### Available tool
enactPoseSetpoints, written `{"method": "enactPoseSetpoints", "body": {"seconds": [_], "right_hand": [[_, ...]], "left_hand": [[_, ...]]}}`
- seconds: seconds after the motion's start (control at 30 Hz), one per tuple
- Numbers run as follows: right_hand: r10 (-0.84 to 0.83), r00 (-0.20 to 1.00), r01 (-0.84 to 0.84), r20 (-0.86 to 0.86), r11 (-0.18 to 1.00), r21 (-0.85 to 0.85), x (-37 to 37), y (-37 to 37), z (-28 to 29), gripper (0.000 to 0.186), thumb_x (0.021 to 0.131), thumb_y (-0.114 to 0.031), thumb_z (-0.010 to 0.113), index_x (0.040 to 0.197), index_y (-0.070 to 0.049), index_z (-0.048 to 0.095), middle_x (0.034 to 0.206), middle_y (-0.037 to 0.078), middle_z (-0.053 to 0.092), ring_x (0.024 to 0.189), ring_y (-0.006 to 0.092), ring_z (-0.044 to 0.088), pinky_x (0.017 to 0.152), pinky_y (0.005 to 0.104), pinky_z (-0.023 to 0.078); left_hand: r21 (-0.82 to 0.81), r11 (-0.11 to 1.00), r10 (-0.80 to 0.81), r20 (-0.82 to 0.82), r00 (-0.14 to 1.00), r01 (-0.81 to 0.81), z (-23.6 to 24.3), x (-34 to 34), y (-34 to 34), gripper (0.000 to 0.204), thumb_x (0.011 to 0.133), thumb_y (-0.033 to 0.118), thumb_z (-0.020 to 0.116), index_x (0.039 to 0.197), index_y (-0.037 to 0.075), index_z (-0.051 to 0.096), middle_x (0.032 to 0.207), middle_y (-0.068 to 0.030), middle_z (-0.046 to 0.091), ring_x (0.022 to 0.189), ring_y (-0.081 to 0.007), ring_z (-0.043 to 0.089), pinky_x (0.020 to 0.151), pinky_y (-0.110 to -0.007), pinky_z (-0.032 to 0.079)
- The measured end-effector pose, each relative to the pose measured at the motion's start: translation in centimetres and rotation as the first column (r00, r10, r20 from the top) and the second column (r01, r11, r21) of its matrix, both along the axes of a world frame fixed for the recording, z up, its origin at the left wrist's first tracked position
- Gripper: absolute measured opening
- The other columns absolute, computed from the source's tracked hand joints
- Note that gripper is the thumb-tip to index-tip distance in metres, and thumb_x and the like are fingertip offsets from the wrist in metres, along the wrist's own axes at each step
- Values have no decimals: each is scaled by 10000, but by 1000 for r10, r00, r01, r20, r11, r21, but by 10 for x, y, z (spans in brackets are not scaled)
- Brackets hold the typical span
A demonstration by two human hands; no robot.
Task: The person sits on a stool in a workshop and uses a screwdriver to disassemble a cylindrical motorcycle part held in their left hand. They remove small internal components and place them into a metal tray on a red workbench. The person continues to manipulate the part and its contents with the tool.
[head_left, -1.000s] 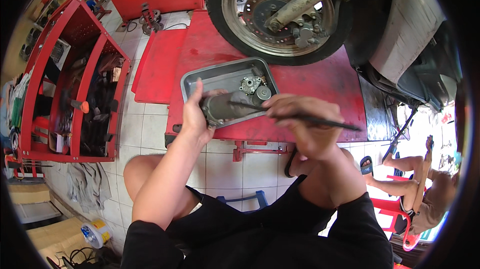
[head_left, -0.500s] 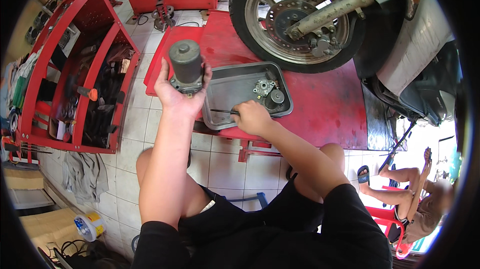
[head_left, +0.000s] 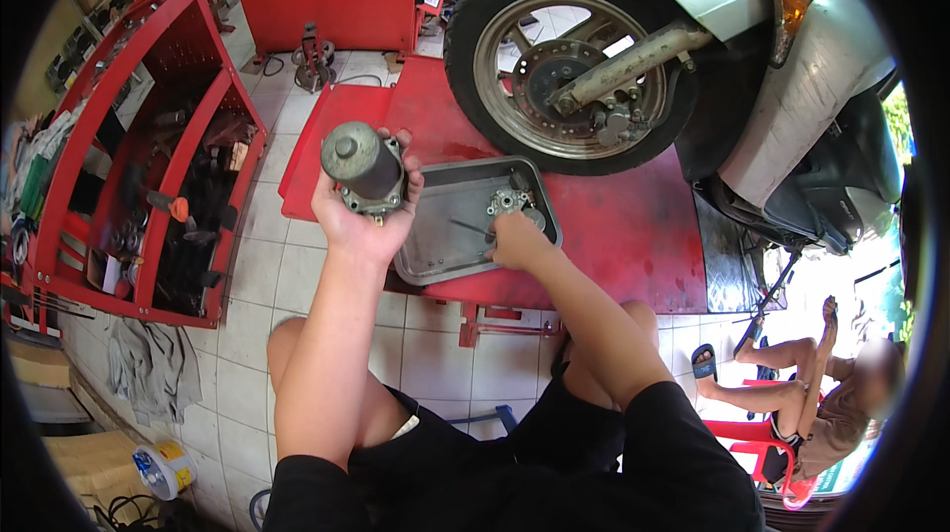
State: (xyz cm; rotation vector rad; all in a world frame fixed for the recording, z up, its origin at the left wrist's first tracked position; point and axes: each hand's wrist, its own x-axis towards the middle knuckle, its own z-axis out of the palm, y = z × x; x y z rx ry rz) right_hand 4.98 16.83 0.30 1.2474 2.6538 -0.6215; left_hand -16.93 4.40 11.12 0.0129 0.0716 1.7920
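Note:
A grey cylindrical motor (head_left: pixel 362 164) with a round boss on its end and a bolted flange rests tilted in my left hand (head_left: pixel 362 225). The palm is under the flange and the fingers curl up its side. Over the right part of a grey metal tray (head_left: pixel 435 278), my right hand (head_left: pixel 524 242) is closed on a thin dark rod-like tool (head_left: pixel 469 226), which points left across the tray floor. Beside the fingers lies a light metal housing (head_left: pixel 508 199). My hand partly hides the other parts behind it. Small bits lie near the tray's lower edge.
The tray stands on a red lift platform (head_left: pixel 633 235). Beyond it is a motor scooter's front wheel (head_left: pixel 569 77). A red tool rack (head_left: pixel 148 186) stands left, with a grey rag (head_left: pixel 153 369) and a white bucket (head_left: pixel 163 470) on the floor. Another person (head_left: pixel 831 413) sits at right.
My right hand has moved right, toward the metal housing, and the thin tool has shifted with it. The motor in my left hand now leans more to the left. The view has shifted slightly.

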Motion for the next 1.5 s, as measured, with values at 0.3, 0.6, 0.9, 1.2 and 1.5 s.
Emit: {"method": "enactPoseSetpoints", "body": {"seconds": [0.3,0.6,0.9,1.2,1.5], "right_hand": [[40,997,-38,68,999,-33,-18,-8,-8,240,771,-36,621,990,44,680,1031,302,662,988,420,666,852,481,553],[2,999,-2,40,1000,4,-22,-25,4,229,789,-51,624,998,4,701,1059,256,677,998,391,676,845,454,564],[-83,903,101,-422,995,21,9,-13,5,177,701,-93,680,844,10,695,906,243,675,912,392,675,788,453,554],[-358,658,170,-662,927,-333,70,-35,112,237,796,-98,740,995,24,697,875,164,705,781,219,681,738,341,522],[-492,399,22,-774,849,-528,83,-59,103,209,901,-103,695,1017,71,680,880,106,715,834,118,640,759,289,519]], "left_hand": [[-138,989,-74,-138,988,54,-3,32,1,517,926,543,459,1041,63,614,1036,-126,613,757,-253,559,663,-341,470],[11,945,-315,-236,919,327,-16,54,10,748,937,683,341,1111,-4,580,998,-171,601,745,-301,593,641,-361,479],[-155,927,-374,-395,839,340,-22,80,14,818,937,711,304,1060,-34,617,1030,-208,611,700,-294,601,565,-346,470],[-147,915,-377,-647,663,377,-36,84,12,849,980,663,230,1036,-64,663,1008,-213,671,904,-271,643,848,-364,509],[-211,943,-311,-836,452,259,-38,101,9,848,1014,614,158,1026,-64,667,992,-184,680,967,-256,635,911,-356,480]]}}
